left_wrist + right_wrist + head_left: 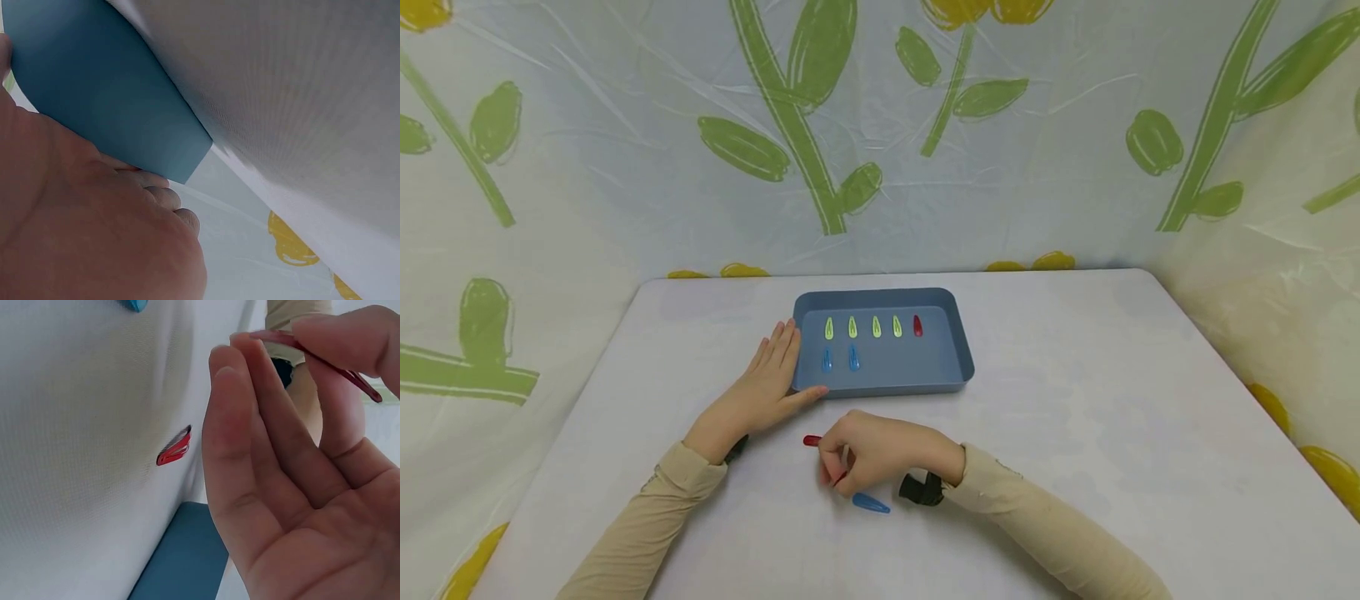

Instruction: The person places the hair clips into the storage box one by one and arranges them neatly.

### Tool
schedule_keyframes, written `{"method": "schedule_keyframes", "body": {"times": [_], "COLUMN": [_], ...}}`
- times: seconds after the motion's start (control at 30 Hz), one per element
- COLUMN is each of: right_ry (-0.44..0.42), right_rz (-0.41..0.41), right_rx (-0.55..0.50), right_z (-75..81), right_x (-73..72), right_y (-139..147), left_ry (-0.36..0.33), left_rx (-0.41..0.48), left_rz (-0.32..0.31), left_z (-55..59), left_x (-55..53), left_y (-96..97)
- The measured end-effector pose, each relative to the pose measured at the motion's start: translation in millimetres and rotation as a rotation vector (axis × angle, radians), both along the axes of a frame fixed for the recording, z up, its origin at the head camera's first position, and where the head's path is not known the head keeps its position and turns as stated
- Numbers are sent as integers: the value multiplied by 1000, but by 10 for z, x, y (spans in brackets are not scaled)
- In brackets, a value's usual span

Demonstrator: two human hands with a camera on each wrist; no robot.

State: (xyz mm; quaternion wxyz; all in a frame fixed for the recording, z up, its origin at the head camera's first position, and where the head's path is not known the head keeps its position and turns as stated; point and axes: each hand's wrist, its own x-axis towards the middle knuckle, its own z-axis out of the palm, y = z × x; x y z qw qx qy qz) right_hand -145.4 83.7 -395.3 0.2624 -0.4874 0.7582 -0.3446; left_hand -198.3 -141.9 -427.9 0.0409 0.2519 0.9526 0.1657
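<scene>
Right hand (883, 450) is pinching a red clip (281, 339), blue tray (917, 368) sitting to its far side, straight-fingered left hand (763, 396) touching the tray.

Blue tray (910, 365) looks like smooth, matt plastic. Red snap hair clips (174, 449) at its 7 o'clock seem to be metal, glossy coat. Tablecloth (1075, 408)'s matt woven fabric; flower-print curtain (1060, 183) at 12 o'clock is shiny, creased plastic sheeting.
</scene>
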Motion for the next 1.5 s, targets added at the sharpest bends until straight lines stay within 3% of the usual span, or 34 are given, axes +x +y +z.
{"method": "schedule_keyframes", "body": {"times": [0.53, 0.73, 1.13, 1.5], "right_ry": [-65, -71, -208, -297], "right_rz": [-2, -50, -130, -288], "right_rx": [-52, -46, -163, -251], "right_z": [28, 78, 120, 162], "right_x": [-43, -57, -111, -149], "right_y": [30, 55, 115, 155], "left_ry": [-9, -3, -4, 31], "left_rx": [-2, 4, 11, -15], "left_rz": [-1, -2, -1, -14], "left_z": [20, -10, -41, -31], "left_x": [-5, -16, -22, -19], "left_y": [3, -3, -10, -9]}}
